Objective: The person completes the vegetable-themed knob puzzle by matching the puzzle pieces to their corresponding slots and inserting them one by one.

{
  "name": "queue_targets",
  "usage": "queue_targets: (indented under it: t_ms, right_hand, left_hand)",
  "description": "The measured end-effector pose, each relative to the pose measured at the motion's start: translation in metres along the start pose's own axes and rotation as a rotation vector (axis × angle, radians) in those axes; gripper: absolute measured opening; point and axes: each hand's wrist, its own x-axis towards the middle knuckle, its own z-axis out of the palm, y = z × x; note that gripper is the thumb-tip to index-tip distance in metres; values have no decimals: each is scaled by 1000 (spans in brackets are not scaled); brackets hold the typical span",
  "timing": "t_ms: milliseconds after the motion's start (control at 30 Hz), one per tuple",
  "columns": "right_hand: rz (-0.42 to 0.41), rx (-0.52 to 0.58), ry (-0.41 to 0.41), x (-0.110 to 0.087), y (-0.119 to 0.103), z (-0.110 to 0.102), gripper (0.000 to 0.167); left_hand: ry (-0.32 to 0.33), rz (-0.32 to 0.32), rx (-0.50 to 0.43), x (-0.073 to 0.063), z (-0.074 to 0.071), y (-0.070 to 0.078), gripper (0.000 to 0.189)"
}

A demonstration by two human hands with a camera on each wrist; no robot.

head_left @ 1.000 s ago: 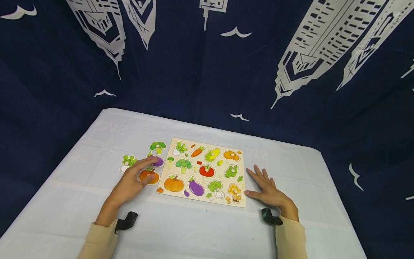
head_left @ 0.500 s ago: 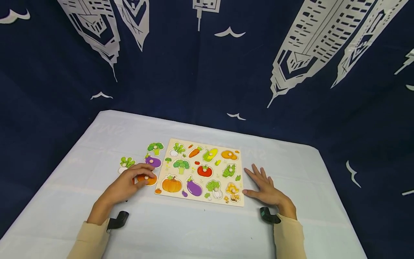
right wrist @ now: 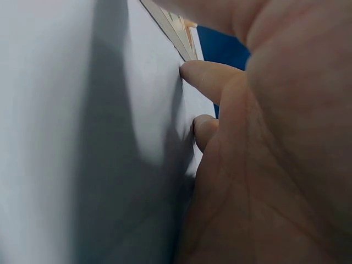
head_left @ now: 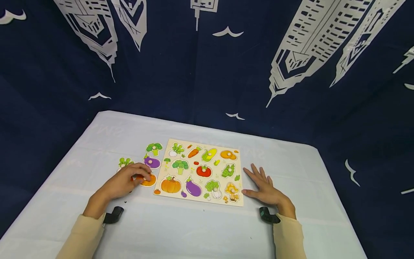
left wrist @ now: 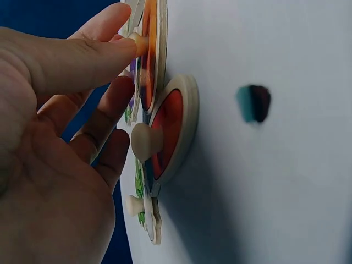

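Note:
My left hand (head_left: 121, 181) has its thumb and index finger at the knob of an orange pumpkin puzzle piece (head_left: 149, 181), pinching it left of the board. In the left wrist view the orange piece (left wrist: 149, 60) lies beside a red knobbed piece (left wrist: 169, 129), which the hand mostly covers in the head view. An eggplant piece (head_left: 154, 163), a broccoli piece (head_left: 154, 148) and a white-and-green radish piece (head_left: 124, 162) lie around that hand. My right hand (head_left: 266, 189) rests on the table with fingers spread, thumb and fingertips right at the board's right edge.
The wooden vegetable puzzle board (head_left: 165, 169) lies mid-table, with knobbed pieces such as a tomato (head_left: 203, 172) and a mushroom (head_left: 231, 190) in place. A white cloth covers the table (head_left: 194, 233). Behind it hangs a dark blue curtain (head_left: 178, 72) with white prints.
My left hand has moved left and toward me, from over the eggplant piece to the pumpkin piece's knob. The right hand stays by the board; the head view has shifted slightly.

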Motion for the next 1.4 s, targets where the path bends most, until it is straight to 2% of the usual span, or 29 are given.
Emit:
queue_targets:
  t_ms: [400,933,1400]
  right_hand:
    - [-8,17,3,1,3,1,97]
    - [-22,32,-2,-1,1,1,91]
    - [-46,29,17,0,3,2,89]
  left_hand:
    - [-6,-16,10,-1,2,0,28]
    - [8,-11,28,0,3,3,26]
    - [14,-39,34,2,6,-1,25]
